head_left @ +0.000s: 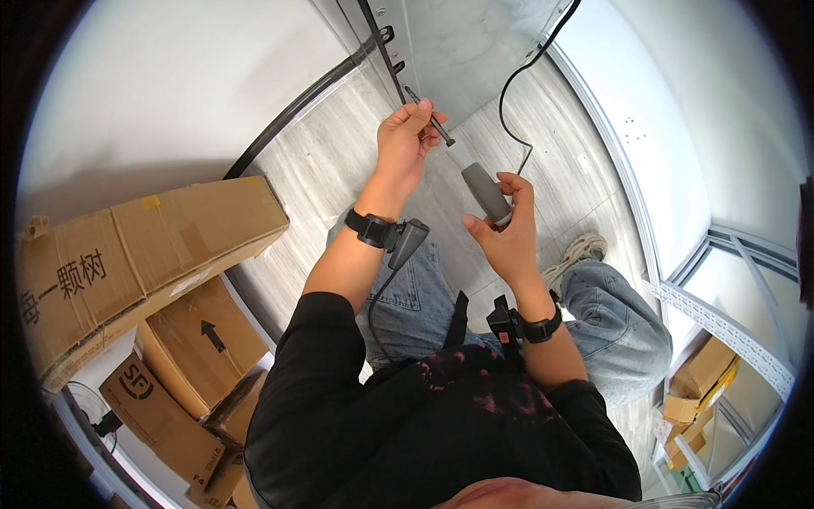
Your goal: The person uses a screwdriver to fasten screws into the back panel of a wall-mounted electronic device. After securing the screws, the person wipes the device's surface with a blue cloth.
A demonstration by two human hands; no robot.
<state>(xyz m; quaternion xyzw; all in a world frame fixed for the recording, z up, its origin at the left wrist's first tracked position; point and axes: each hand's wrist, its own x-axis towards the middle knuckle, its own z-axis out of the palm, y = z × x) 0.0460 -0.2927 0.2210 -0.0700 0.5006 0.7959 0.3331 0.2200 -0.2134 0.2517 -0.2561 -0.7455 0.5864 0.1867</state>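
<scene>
Between the fingertips of my left hand (407, 144) is a long, thin, dark bolt-like rod (441, 131). One end reaches up toward the lower edge of a grey metal panel (458, 51); whether it enters a hole there I cannot tell. My right hand (513, 236) is closed around the rear of a screwdriver (486, 192) with a thick grey handle. Its thin shaft points at the wider near end of the rod and seems to meet it, though the contact is too small to make out.
A black cable (502, 102) hangs from the panel to the floor on the right. Cardboard boxes (161, 246) fill a shelf at left. A white metal rack (721, 314) holding opened cartons (704, 373) stands at right. White walls close in both sides. My knees are bent below my hands.
</scene>
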